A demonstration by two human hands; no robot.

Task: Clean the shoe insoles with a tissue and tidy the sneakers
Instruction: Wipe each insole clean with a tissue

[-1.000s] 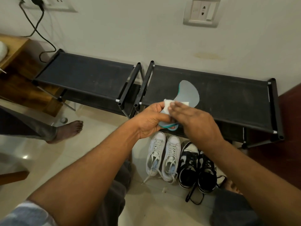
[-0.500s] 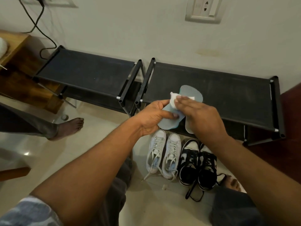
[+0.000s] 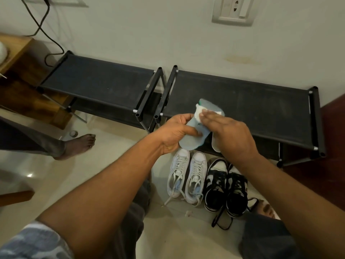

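My left hand [image 3: 175, 132] grips a light blue insole [image 3: 190, 142] by its lower half, above the front edge of the right black rack. My right hand [image 3: 231, 133] presses a white tissue [image 3: 198, 112] flat against the insole's upper end. A second pale insole [image 3: 215, 145] shows below my right hand; what holds it is hidden. On the floor beneath stand a pair of white sneakers [image 3: 186, 176] and a pair of black-and-white sneakers [image 3: 225, 186], toes toward the rack.
Two low black racks stand against the wall, the left rack [image 3: 97, 81] and the right rack [image 3: 261, 101]. Another person's bare foot [image 3: 78, 144] rests on the tiled floor at left. A wooden table [image 3: 16, 53] and a black cable [image 3: 41, 28] are at far left.
The insole has tipped down toward flat and my right hand has slid the tissue up along it toward its far end. The second insole has come into sight.
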